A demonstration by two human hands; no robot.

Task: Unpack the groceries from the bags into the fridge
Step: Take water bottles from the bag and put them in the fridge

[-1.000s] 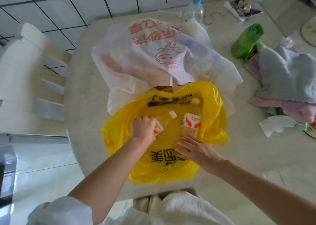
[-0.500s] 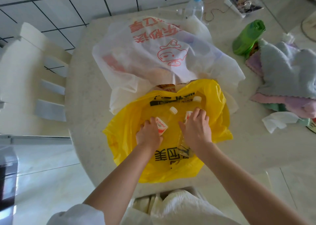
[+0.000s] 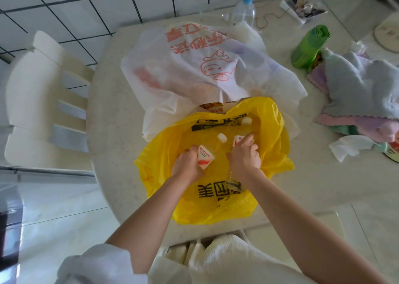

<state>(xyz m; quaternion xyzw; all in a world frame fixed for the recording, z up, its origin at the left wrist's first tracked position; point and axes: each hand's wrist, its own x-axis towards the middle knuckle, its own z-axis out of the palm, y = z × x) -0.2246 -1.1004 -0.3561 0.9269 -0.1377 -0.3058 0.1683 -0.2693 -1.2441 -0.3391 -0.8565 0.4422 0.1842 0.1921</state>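
Observation:
A yellow plastic bag point(image 3: 272, 141) lies open on the round table point(image 3: 112, 111), with two clear water bottles inside. My left hand point(image 3: 186, 165) is wrapped around the left water bottle point(image 3: 207, 155), whose red-and-white label and white cap show. My right hand point(image 3: 245, 157) is closed over the right water bottle point(image 3: 237, 139), hiding most of it; its cap pokes out near the bag's far side. Behind the yellow bag sits a white bag with red print point(image 3: 194, 67), holding groceries that show only dimly through it. No fridge is in view.
A white slatted chair point(image 3: 43, 93) stands left of the table. At the back stand a pump bottle point(image 3: 245, 9) and a green roll of bags point(image 3: 309, 46). Folded cloths point(image 3: 358, 89) and a crumpled tissue point(image 3: 349, 146) lie to the right. Tiled floor lies beyond.
My right hand moved from the bag's near edge up onto the right bottle and closed around it. My left hand kept hold of the left bottle, lifting and tilting it slightly.

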